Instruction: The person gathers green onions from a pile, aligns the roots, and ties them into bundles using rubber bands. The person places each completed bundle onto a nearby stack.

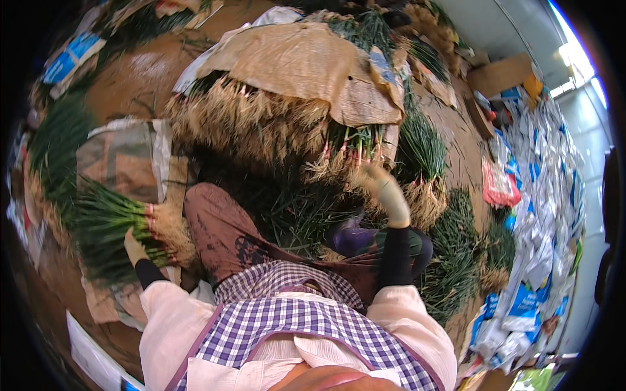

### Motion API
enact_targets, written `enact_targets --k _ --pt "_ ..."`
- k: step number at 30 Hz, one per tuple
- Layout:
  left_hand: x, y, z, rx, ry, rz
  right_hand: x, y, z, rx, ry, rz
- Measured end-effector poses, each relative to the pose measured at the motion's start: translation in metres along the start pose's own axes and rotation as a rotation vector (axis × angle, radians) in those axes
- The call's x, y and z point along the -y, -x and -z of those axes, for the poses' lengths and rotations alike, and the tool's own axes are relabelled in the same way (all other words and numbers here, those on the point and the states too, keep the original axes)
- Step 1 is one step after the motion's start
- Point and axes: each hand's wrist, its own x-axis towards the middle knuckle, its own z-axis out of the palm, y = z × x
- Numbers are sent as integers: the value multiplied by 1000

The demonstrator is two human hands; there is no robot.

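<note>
My left hand (134,246) rests on a bunch of green onions (115,222) that lies on sacking at my left, its roots pointing toward my knee. Whether its fingers are closed around the stems is unclear. Ahead of me to the right, my blurred right hand (374,181) is at the roots of several loose green onions (359,146), which hang from the edge of a large heap. A brown woven sack (293,58) covers the top of that heap, and a thick fringe of roots (244,119) shows below it. The right fingertips cannot be made out.
Another green onion bunch (425,156) lies right of the heap. Cut green leaves (298,210) litter the ground between my legs, with more leaf piles (450,259) at the right. Crumpled plastic sacks (533,195) line the right wall, near a cardboard box (503,76). More onions lie far left.
</note>
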Motion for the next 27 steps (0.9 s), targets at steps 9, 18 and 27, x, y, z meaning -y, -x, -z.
enact_targets --k 9,18,27 --pt "-182 116 -250 707 56 -744 -144 -225 70 -668 52 -589" --pt "-217 324 -502 527 -795 -1531 88 -405 93 -1167 598 830" --pt "-223 140 -523 884 89 -396 265 -265 -44 -358 -471 660"
